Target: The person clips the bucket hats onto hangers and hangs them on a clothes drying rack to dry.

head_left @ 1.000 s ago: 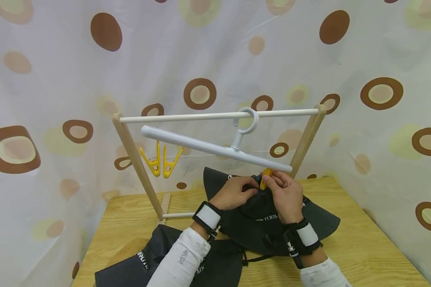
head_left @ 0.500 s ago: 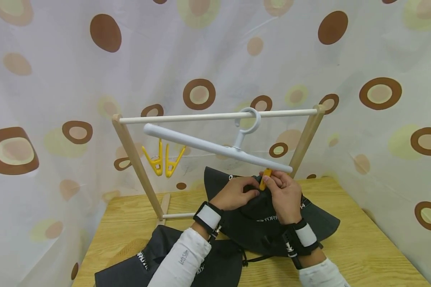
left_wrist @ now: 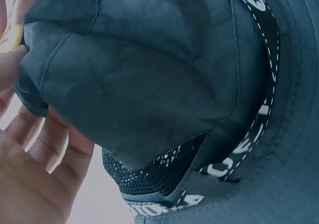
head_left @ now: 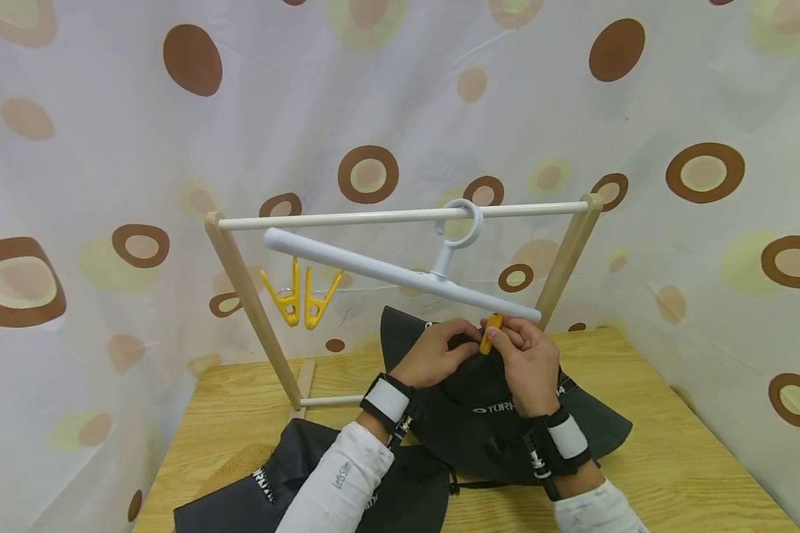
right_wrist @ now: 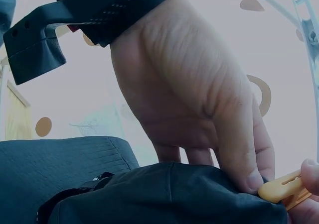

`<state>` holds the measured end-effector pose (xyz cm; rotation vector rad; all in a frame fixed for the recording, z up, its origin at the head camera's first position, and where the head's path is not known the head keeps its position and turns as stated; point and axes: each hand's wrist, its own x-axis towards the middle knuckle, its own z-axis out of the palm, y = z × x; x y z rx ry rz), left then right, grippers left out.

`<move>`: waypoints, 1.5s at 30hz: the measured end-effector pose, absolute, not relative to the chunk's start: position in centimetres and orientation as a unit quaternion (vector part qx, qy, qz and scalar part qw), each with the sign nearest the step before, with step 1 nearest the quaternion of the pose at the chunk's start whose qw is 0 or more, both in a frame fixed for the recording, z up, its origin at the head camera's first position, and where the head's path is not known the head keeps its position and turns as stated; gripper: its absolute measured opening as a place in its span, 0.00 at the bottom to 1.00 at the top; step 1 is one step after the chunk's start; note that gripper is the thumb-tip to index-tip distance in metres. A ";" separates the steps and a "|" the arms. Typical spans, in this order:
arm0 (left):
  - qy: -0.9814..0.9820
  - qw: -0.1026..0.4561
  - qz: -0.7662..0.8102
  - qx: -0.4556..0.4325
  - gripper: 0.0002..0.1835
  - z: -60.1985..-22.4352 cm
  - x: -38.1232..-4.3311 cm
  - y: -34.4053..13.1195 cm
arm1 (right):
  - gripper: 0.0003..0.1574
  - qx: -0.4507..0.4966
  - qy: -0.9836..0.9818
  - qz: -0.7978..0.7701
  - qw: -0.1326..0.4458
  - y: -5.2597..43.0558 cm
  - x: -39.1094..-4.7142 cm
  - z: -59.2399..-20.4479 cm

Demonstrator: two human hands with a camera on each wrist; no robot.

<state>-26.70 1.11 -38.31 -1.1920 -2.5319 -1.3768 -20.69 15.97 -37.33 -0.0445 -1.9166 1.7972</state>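
My left hand (head_left: 438, 354) pinches the crown of a dark wide-brimmed sun hat (head_left: 453, 426) with white lettering. Beside it, my right hand (head_left: 530, 366) holds a yellow clothespin (head_left: 490, 334) between thumb and fingers at the top of the crown. The clothespin sits just beneath the lower, right end of a white hanger (head_left: 373, 264). In the right wrist view, the tip of the clothespin (right_wrist: 279, 188) lies against the gathered hat fabric (right_wrist: 174, 196). Whether it bites the fabric cannot be told. The left wrist view shows the crown (left_wrist: 139, 79) bunched up, with a mesh panel.
The tilted hanger hooks over the white rail (head_left: 347, 218) of a wooden stand (head_left: 253, 307). Two more yellow clothespins (head_left: 300, 300) hang below its left half. Another dark hat (head_left: 240, 503) lies on the wooden table (head_left: 680, 444) at front left, under my left forearm. A patterned curtain stands behind.
Both hands stay almost in place around the crown and clothespin. My left fingers and the hat's upper edge have risen slightly.
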 end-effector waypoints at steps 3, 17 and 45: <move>-0.801 0.008 -0.464 -0.377 0.10 -38.4 -26.7 1.1 | 0.17 -0.021 -0.706 0.661 0.253 15.9 -20.6 -37.2; -0.793 0.002 -0.486 -0.368 0.10 -38.4 -26.7 1.2 | 0.17 -0.024 -0.714 0.654 0.250 15.8 -20.4 -37.2; -0.793 0.030 -0.494 -0.356 0.16 -38.8 -26.7 1.3 | 0.22 -0.062 -0.731 0.633 0.248 16.7 -20.6 -38.0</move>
